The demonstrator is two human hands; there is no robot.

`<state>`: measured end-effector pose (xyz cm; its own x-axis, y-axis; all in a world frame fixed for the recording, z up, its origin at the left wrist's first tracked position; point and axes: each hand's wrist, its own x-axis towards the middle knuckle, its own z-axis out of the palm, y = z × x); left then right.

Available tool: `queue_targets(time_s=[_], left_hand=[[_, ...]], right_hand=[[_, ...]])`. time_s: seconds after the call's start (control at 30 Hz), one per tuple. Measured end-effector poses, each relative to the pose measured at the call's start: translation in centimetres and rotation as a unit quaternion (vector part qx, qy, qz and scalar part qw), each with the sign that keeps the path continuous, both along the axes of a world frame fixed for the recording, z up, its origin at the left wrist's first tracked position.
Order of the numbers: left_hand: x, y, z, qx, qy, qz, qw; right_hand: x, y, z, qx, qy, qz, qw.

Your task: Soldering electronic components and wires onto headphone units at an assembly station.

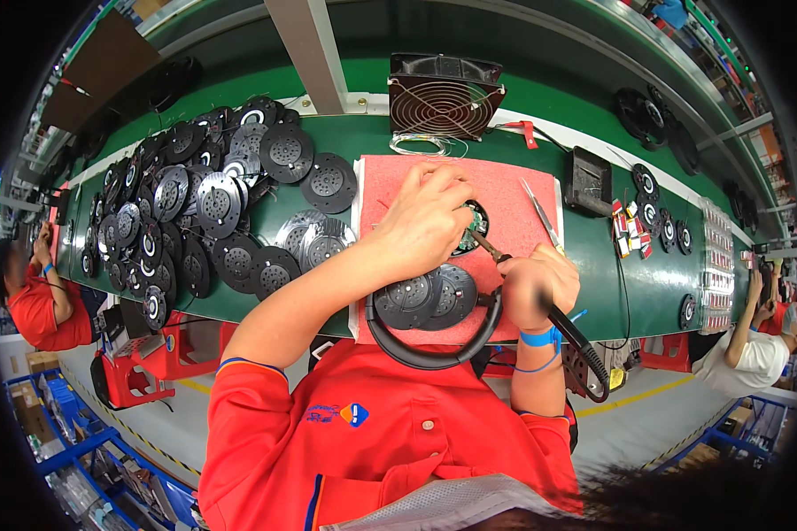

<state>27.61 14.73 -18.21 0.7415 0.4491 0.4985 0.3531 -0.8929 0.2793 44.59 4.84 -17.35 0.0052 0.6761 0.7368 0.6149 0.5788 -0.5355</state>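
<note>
One curved black band (pixel 434 359) lies nearest us, across the near edge of the pink pad (pixel 500 190), with two overlapping black discs (pixel 403 303) beside it. Our right hand (pixel 542 283) grips a soldering-type tool (pixel 491 246), its tip at a green circuit board (pixel 464 242). That board sits exposed in its round piece, so we judge this one partway done, its joints too small to check. It lies ahead and left of our right hand, just right of our left hand (pixel 423 217), whose fingers bend over it; we cannot tell whether they grip. Farther left, many black discs (pixel 219 203) lie heaped, finished or not we cannot tell.
</note>
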Motion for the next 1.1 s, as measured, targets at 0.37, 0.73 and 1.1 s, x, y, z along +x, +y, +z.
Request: queue_targets(time_s=[0.37,0.73,1.1], left_hand=[[-0.4,-0.1,0.1,0.004,0.020,0.016,1.000],[-5.5,2.0,5.7,0.066,0.155,0.060,0.984],[-17.1,-4.8,3.4,-0.085,0.049,0.122,0.988]], right_hand=[[0.3,0.3,-0.5,0.054,0.052,0.012,0.997],[1.0,-0.6,-2.5,0.067,0.096,-0.038,0.992],[0.0,1.1,-1.6,0.093,0.063,-0.049,0.992]])
